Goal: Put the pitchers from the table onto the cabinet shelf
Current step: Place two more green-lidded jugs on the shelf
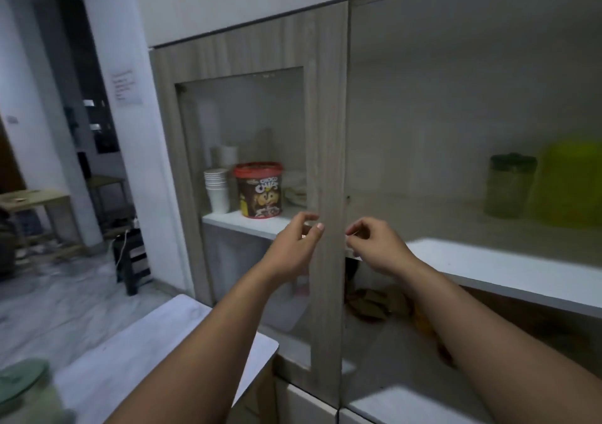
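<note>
A clear pitcher with a pale green lid (22, 387) stands blurred on the white table (182, 326) at the bottom left. Another pitcher with a dark green lid (509, 185) shows dimly behind the right glass door, on the white cabinet shelf (495, 264). My left hand (298, 241) hovers at the wooden frame of the left cabinet door (327, 163), fingers apart and holding nothing. My right hand (371, 244) has its fingertips pinched at the inner edge of the right glass door (456, 114), at the seam between the two doors.
A large yellow-green container (570, 182) sits beside the shelved pitcher. Behind the left door are a chocolate cereal tub (259, 190), stacked white cups (216, 192) and plates. Brown items lie on the lower shelf. A black stool (132, 257) and a wooden table (32, 200) stand far left.
</note>
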